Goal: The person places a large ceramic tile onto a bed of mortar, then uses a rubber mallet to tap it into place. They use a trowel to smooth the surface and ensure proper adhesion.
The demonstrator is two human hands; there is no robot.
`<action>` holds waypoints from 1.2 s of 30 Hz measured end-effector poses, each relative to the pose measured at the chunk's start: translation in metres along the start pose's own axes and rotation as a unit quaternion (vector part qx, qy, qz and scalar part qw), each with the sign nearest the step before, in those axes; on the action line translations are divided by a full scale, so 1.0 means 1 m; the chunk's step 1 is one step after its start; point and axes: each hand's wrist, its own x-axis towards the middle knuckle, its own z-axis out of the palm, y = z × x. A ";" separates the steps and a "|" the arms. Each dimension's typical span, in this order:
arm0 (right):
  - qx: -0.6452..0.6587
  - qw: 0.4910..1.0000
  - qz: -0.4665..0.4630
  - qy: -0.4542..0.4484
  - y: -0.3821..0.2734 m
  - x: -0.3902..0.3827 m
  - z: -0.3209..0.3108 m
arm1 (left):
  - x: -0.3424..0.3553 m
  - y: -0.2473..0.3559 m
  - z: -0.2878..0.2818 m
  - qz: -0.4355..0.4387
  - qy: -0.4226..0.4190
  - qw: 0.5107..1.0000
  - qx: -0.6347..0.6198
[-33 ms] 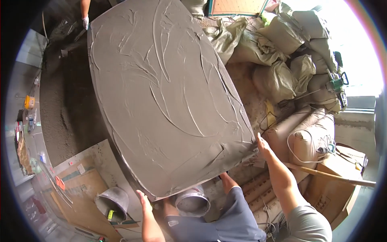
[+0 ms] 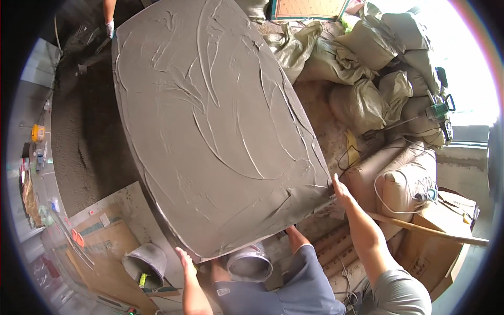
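Note:
A large rectangular tile slab [image 2: 210,152], its upper face spread with wet grey mortar in curved ridges, fills the middle of the view. My left hand [image 2: 186,262] grips its near left corner, the fingers partly hidden by the edge. At the near right corner, my right hand [image 2: 341,190] is closed on the edge with the arm stretched out; its fingertips go under the slab. Beyond the far left corner, another person's gloved hand [image 2: 110,29] is at the slab's edge.
Grey mortar bed [image 2: 79,142] covers the floor on the left. A bucket [image 2: 145,265] stands near my left arm, and another bucket [image 2: 250,264] is by my legs under the near edge. Full sacks [image 2: 362,105] are piled on the right, with a green power mixer [image 2: 437,109], cardboard box [image 2: 436,252] and wooden pole [image 2: 430,229].
The slab has shifted very slightly to the left, and my left hand and the other person's gloved hand have moved with it. My grip looks the same.

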 end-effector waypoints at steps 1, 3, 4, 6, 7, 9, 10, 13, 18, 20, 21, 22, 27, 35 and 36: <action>0.006 0.999 -0.004 0.049 0.017 0.000 -0.020 | 0.005 0.009 0.030 -0.024 -0.027 0.999 0.028; 0.028 0.997 0.026 0.065 0.008 -0.012 -0.039 | 0.002 0.017 0.046 -0.070 -0.096 0.990 0.071; 0.015 0.998 -0.002 0.067 0.012 -0.010 -0.041 | -0.001 0.015 0.054 -0.092 -0.075 0.986 0.120; -0.002 0.995 -0.078 0.069 0.019 -0.009 -0.046 | -0.010 0.014 0.063 -0.041 -0.087 0.993 0.073; 0.002 0.993 -0.095 0.072 0.017 -0.011 -0.042 | -0.011 0.012 0.060 -0.035 -0.060 0.994 0.088; 0.020 0.989 -0.119 0.081 0.029 -0.010 -0.060 | -0.025 0.022 0.088 -0.048 -0.110 0.990 0.076; 0.029 0.988 -0.132 0.081 0.028 -0.009 -0.067 | -0.033 0.029 0.095 -0.054 -0.131 0.987 0.070; 0.058 0.995 -0.074 0.019 0.002 -0.023 -0.065 | -0.029 0.027 0.067 -0.039 -0.124 0.990 0.056; 0.051 0.987 -0.148 0.049 0.004 -0.053 -0.108 | -0.067 0.033 0.097 -0.084 -0.187 0.977 0.054; 0.094 0.991 -0.087 0.048 0.002 -0.062 -0.134 | -0.081 0.025 0.111 -0.080 -0.174 0.979 0.075; 0.129 0.990 -0.023 0.043 0.003 -0.064 -0.144 | -0.089 0.017 0.114 -0.084 -0.173 0.979 0.072; 0.011 0.996 -0.086 0.022 0.014 -0.060 -0.165 | -0.098 0.008 0.117 -0.089 -0.173 0.979 0.069; 0.049 0.988 -0.096 0.109 0.067 -0.054 -0.258 | -0.137 0.006 0.159 -0.040 -0.219 0.971 0.082; 0.068 0.979 -0.175 0.075 0.118 -0.110 -0.389 | -0.210 -0.021 0.220 -0.018 -0.238 0.968 0.072; 0.050 0.976 -0.205 0.060 0.120 -0.121 -0.399 | -0.217 -0.024 0.229 -0.016 -0.243 0.967 0.071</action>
